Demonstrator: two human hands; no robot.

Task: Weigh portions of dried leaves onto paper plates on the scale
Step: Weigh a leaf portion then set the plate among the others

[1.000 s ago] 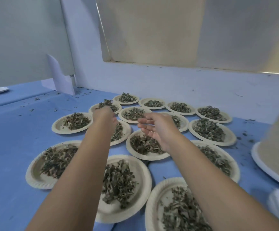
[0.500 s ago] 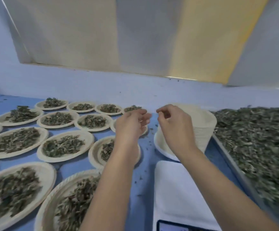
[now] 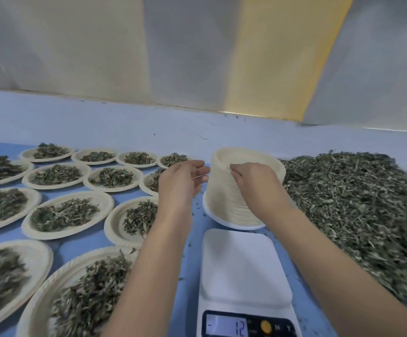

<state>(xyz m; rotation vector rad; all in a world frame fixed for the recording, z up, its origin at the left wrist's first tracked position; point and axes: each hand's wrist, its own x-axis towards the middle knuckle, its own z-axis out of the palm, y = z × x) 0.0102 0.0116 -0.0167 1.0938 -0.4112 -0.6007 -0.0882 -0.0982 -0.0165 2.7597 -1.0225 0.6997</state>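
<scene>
Paper plate stack (image 3: 221,190), right hand (image 3: 255,183) now down pinching its top rim, left hand (image 3: 178,183) loosely spread alongside

Bright, soft and even, with a cool bluish cast over the table (image 3: 192,259). Only faint shadows under the plates (image 3: 106,203). Warm yellow glow through the panel (image 3: 277,57) behind. Smeared by motion blur along the table's right edge, across the leaf heap (image 3: 367,215). Bowed at the borders. Scale display (image 3: 226,326) lit, digits legible.

Filled plates (image 3: 68,212) crowd the left half, and the leaf pile (image 3: 355,203) fills the right. At centre the plate stack (image 3: 224,190) stands above the scale (image 3: 241,266). A narrow strip of table (image 3: 194,263) lies open left of the scale.
</scene>
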